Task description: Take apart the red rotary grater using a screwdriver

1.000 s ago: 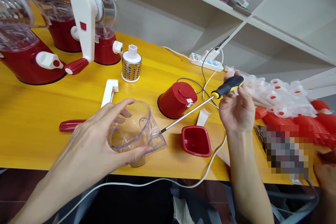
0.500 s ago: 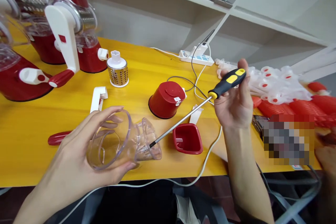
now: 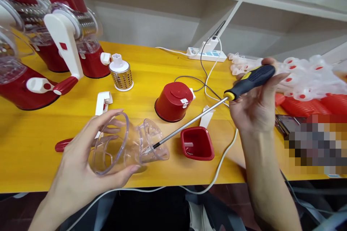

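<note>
My left hand (image 3: 81, 158) is wrapped round a clear plastic grater housing (image 3: 132, 144), held tilted above the table. In my right hand (image 3: 255, 104) is a screwdriver (image 3: 252, 81) with a black and yellow handle. Its dark tip sits inside the narrower end of the clear housing, at a small fitting. Just right of the housing lies a red square cup (image 3: 197, 144), opening upward. Behind it a red base (image 3: 174, 101) stands on the table. A white crank handle (image 3: 103, 103) with a red grip (image 3: 63, 145) lies partly behind my left hand.
Several assembled red and white drum graters (image 3: 65, 43) stand at the left. A metal grating drum (image 3: 121, 74) is near them. Cables run from a power strip (image 3: 207, 54) at the back. Bagged white parts (image 3: 303, 75) and red netting (image 3: 306, 104) lie at right.
My right hand and the screwdriver handle have moved right in view and the handle has turned. The tip stays in the clear housing. The whole view has shifted slightly.
</note>
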{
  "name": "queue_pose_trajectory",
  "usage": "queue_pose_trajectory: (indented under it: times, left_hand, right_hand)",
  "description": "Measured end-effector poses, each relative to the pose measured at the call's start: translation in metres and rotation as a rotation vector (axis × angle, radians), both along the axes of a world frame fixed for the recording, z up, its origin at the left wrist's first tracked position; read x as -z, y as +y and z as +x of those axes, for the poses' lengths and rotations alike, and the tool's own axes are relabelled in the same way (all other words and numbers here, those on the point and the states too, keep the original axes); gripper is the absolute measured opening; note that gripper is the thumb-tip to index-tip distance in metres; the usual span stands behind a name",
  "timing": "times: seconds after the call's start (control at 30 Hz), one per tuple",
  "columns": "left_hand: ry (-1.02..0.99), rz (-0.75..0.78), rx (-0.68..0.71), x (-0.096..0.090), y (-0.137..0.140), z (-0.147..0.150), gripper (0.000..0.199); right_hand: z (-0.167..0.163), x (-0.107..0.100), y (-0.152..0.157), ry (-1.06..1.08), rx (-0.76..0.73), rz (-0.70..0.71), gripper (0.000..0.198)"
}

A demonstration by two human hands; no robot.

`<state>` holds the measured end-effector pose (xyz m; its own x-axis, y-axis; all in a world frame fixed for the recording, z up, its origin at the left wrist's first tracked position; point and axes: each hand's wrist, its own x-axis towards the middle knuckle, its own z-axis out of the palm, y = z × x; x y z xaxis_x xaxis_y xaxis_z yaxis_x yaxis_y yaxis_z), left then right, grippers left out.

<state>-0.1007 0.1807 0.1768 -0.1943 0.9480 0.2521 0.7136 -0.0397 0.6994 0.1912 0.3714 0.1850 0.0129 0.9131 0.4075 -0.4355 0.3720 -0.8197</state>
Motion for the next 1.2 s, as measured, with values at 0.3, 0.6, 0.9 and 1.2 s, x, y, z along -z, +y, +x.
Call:
queue_pose_trajectory:
  times: [0.3, 0.6, 0.9, 1.2]
  left_hand:
    - [0.025, -0.016, -0.033, 0.003, -0.001, 0.0, 0.078]
    - [0.045, 0.036, -0.015, 0.007, -0.001, 0.0, 0.076]
    - [0.092, 0.056, 0.002, 0.004, -0.003, 0.001, 0.073]
    - [0.102, 0.046, 0.005, 0.005, -0.004, 0.004, 0.071]
  right_hand:
    - [0.003, 0.007, 0.007, -0.008, -0.095, -0.028, 0.032]
    - [-0.004, 0.011, 0.012, 0.064, -0.03, -0.122, 0.026]
    - [-0.004, 0.015, 0.014, 0.118, -0.077, -0.083, 0.023]
    - [0.003, 0.013, 0.012, 0.051, -0.162, -0.063, 0.033]
